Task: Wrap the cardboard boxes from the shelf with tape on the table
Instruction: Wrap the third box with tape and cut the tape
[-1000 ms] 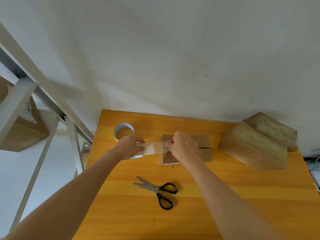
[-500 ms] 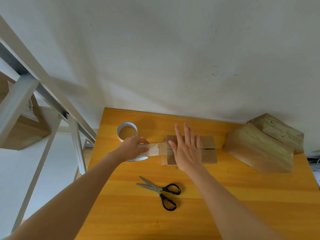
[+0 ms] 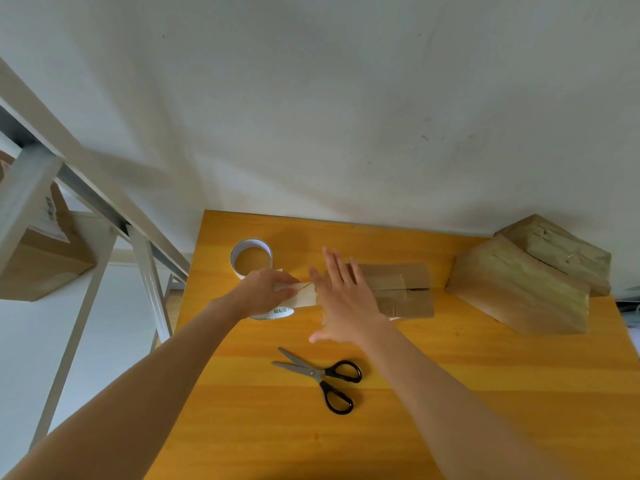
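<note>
Across the lower part of the view stretches the orange-yellow wooden worktop (image 3: 450,393), its far edge against a plain white wall (image 3: 346,98). To the left stands a pale grey metal shelf frame (image 3: 31,188), with a large brown cardboard carton bearing a white label (image 3: 41,258) on one of its boards. At the far right of the worktop lie two big cardboard boxes wrapped in glossy, greenish-tinted tape (image 3: 516,289), the smaller one leaning on the far side of the larger. Near the middle of the worktop's far half lies a flat brown cardboard box (image 3: 401,289), its top flaps meeting along a seam that runs left to right. The right hand (image 3: 346,299) rests flat on the left part of this box, fingers spread and pointing away toward the wall, gripping nothing. The left hand (image 3: 263,289), just left of the box, is closed on a roll of clear packing tape with a white core printed in green letters (image 3: 273,311), which is mostly hidden under the hand. A strip of tape (image 3: 304,295) runs from the roll to the box's left end, passing under the right hand. On the far side of the left hand sits an empty white cardboard tape ring (image 3: 251,259). Nearer the person, in front of the right wrist, lie black-handled scissors (image 3: 322,375) with their blades slightly apart and pointing left.
</note>
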Demonstrator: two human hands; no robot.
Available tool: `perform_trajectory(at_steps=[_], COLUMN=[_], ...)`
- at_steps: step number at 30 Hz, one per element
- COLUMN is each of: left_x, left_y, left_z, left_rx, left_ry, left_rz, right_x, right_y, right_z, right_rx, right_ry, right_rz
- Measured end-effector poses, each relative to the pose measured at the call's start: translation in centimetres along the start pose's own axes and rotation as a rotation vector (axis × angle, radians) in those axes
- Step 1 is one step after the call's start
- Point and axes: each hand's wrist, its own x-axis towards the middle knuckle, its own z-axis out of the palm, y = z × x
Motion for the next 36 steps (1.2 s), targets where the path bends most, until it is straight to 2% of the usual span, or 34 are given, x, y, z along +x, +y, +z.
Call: perform_trajectory(at_steps=[3,6,9,12,16,22,25,31,36], left_x=[-0.5,-1.0,-1.2,-1.6,-2.0,-2.2,-2.1,-1.6,-1.1], left_y=[0.3,0.7,1.0,1.8,3.1,5.5,6.2,7.8,8.3], left_z=[-0.4,-0.8,-1.5,-2.7,-4.3,-3.9,-3.2,-2.1,-2.9], left_rx=[0.062,0.246,0.381,0.420,0.314,-0.067,-0.209,-0.217,-0.100], left_ry=[-0.017,0.005,0.086,0.249,0.507,0.687,0.651,0.564,0.501], left_rz=[0.019,0.053,0.075,0.126,0.147,0.022,-0.083,-0.051,-0.017], right_x=[0.5,0.2,-0.3,-0.8,-1.7,-3.6,-4.3,-4.8,-5.6], right_y=[-0.7,-0.9,-0.6,0.2,1.4,2.7,3.6,4.0,4.3], right_z=[-0.4,-1.1,-1.9,-3.4,-5.2,-5.1,-4.9,-5.2,-4.5], right_rx=[-0.120,-0.140,-0.052,0.086,0.307,0.522,0.535,0.290,0.255], right_ry=[-0.026,0.030,0.093,0.168,0.283,0.339,0.313,0.226,0.241], right_rz=[0.043,0.082,0.095,0.098,0.111,0.116,0.143,0.255,0.259])
